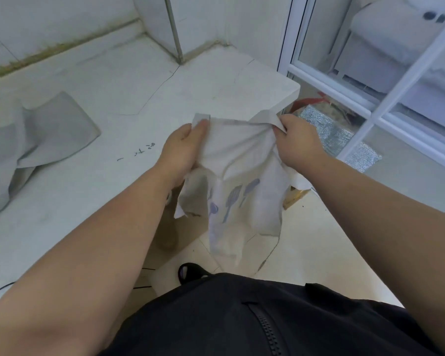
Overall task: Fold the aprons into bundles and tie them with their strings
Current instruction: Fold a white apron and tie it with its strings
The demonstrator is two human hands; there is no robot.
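I hold a white apron (238, 160) with a blue utensil print in the air, past the right end of the counter. My left hand (184, 147) grips its top left edge, thumb on the cloth. My right hand (297, 142) pinches the top right corner. The lower part of the apron hangs loose toward the floor, with a thin string trailing at its right side. A second, grey apron (44, 134) lies crumpled on the counter at the far left, away from both hands.
The white counter (129, 98) runs from the left to a rounded corner near my right hand, with tiled wall behind it. A white-framed glass door (370, 109) stands at the right. Beige floor tiles, my dark slipper (190, 272) and a silver foil sheet (342, 134) lie below.
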